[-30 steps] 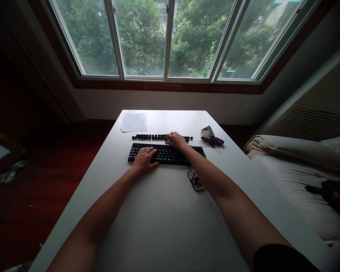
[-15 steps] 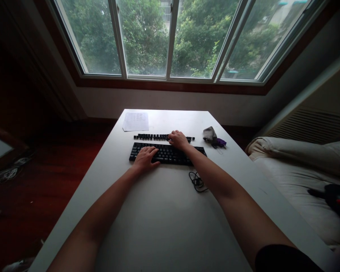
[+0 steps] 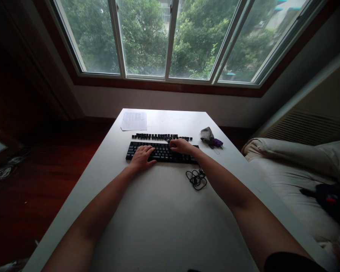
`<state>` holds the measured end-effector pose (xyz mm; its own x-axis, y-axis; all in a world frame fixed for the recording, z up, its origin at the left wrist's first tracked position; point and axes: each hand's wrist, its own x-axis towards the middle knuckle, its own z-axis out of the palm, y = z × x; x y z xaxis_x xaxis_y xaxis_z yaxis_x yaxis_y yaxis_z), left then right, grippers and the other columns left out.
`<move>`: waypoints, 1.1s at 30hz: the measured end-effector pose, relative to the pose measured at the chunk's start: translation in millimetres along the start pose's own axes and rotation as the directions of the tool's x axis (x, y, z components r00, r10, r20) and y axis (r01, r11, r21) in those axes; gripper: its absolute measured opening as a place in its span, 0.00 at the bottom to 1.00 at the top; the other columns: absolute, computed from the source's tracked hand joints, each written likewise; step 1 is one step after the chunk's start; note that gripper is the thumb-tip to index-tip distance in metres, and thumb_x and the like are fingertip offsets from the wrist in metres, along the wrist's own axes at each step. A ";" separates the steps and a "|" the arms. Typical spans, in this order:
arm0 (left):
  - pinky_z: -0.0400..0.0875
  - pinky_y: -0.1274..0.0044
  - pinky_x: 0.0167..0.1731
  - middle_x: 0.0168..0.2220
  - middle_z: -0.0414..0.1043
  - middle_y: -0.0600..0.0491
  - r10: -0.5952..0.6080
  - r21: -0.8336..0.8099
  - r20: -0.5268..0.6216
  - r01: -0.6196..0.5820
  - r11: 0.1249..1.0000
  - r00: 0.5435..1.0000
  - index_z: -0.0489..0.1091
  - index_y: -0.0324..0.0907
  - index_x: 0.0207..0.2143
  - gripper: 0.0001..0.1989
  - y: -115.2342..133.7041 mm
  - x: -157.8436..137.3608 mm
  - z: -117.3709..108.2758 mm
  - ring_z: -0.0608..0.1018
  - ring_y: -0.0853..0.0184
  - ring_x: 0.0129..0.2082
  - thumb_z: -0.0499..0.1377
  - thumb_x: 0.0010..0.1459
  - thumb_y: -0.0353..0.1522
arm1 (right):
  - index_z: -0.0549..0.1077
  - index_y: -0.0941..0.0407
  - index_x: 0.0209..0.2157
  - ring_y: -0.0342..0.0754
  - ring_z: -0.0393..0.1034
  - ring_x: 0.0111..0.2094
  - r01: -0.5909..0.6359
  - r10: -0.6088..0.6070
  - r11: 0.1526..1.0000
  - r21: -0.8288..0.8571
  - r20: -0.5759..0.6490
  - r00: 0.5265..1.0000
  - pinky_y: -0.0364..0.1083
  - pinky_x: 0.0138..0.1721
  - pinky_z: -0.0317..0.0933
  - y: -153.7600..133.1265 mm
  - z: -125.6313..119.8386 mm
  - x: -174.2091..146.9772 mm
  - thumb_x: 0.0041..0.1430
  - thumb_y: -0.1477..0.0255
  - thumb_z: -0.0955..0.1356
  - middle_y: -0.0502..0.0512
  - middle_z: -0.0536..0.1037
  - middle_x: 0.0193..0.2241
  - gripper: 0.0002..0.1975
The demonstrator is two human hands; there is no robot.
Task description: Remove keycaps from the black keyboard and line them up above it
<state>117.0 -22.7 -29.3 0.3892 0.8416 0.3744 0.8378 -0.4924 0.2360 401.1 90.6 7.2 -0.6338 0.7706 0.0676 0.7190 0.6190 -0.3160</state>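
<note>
A black keyboard point(image 3: 162, 152) lies across the white table. My left hand point(image 3: 142, 155) rests flat on its left part, fingers stretched out and thumb spread along the front edge. Over the right half of the keyboard, near its back edge, my right hand point(image 3: 181, 146) is closed with its fingers bent together. Whatever may be between those fingertips is too small and hidden to make out. Just behind the keyboard, loose black keycaps point(image 3: 155, 136) stand in rows, partly covered by my right hand at their right end.
A coiled black cable point(image 3: 197, 179) lies in front of the keyboard's right end. Printed paper point(image 3: 134, 121) is at the table's back left. A grey cloth pouch point(image 3: 207, 134) and a purple bundle point(image 3: 217, 143) sit at the right. Beyond the table point(image 3: 158, 223) stands a window.
My right hand has drawn back from the loose keycaps to the keyboard, and its fingers have curled closed. My left hand stays on the keyboard. The view has shifted slightly.
</note>
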 end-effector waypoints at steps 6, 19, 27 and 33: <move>0.54 0.57 0.64 0.62 0.64 0.46 0.010 0.007 -0.002 -0.010 1.000 1.000 0.63 0.47 0.62 0.33 0.7 0.5 0.7 0.64 0.51 0.61 0.63 0.56 0.45 | 0.78 0.52 0.37 0.44 0.67 0.28 0.012 -0.011 0.999 -0.032 0.034 0.999 0.41 0.30 0.53 -5.3 -2.0 0.2 0.53 0.69 0.71 0.48 0.78 0.29 0.08; 0.53 0.58 0.64 0.62 0.63 0.46 0.000 0.010 0.007 0.000 1.000 1.000 0.63 0.47 0.63 0.33 1.6 -0.5 0.1 0.64 0.51 0.62 0.62 0.57 0.45 | 0.78 0.52 0.42 0.49 0.71 0.34 0.011 0.026 0.972 -0.234 0.157 0.987 0.43 0.33 0.55 -23.0 -14.9 -2.0 0.57 0.67 0.69 0.54 0.80 0.34 0.11; 0.54 0.59 0.64 0.62 0.64 0.46 0.013 0.037 -0.004 -0.013 0.999 1.000 0.63 0.46 0.62 0.33 -0.2 -1.0 2.4 0.64 0.52 0.61 0.62 0.57 0.46 | 0.76 0.53 0.44 0.54 0.74 0.40 0.045 0.035 0.911 -0.409 0.186 0.982 0.45 0.35 0.57 -39.4 -19.0 -3.6 0.58 0.64 0.68 0.59 0.80 0.38 0.14; 0.54 0.58 0.64 0.62 0.63 0.45 0.021 0.017 -0.015 -0.021 1.000 1.000 0.63 0.46 0.62 0.32 -1.5 -0.9 4.0 0.64 0.51 0.61 0.62 0.57 0.46 | 0.76 0.53 0.44 0.55 0.74 0.40 0.062 -0.001 0.913 -0.402 0.150 0.989 0.45 0.36 0.58 -40.5 -13.9 -6.4 0.58 0.66 0.68 0.60 0.80 0.40 0.13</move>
<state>116.9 -21.9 -33.6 0.4011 0.8275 0.3928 0.8360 -0.5060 0.2123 380.0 62.7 32.7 -0.6702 0.7385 -0.0744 0.7322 0.6742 0.0965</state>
